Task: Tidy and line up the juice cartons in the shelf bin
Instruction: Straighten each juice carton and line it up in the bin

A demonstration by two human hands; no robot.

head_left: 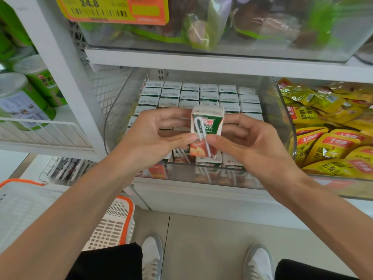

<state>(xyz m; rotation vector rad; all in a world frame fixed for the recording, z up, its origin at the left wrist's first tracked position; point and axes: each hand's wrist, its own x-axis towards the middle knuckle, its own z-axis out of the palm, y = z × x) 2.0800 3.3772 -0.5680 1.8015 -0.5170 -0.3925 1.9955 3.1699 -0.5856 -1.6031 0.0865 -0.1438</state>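
Observation:
A small green-and-white juice carton [207, 126] with an apple picture and a white straw on its face is held upright above the clear shelf bin [121, 110]. My left hand [159, 136] pinches its left side with thumb and fingers. My right hand [246, 140] pinches its right side, thumb on the front by the straw. In the bin, several rows of the same cartons [189, 96] stand upright with white tops showing. More cartons [210, 161] stand at the bin's front wall. My hands hide the middle rows.
A second clear bin with yellow snack packets [327, 138] stands to the right. Green canisters [24, 98] fill the left shelf. Above is a bin of bagged goods [201, 27] with a price tag. A white-and-orange basket [113, 223] sits on the floor by my shoes.

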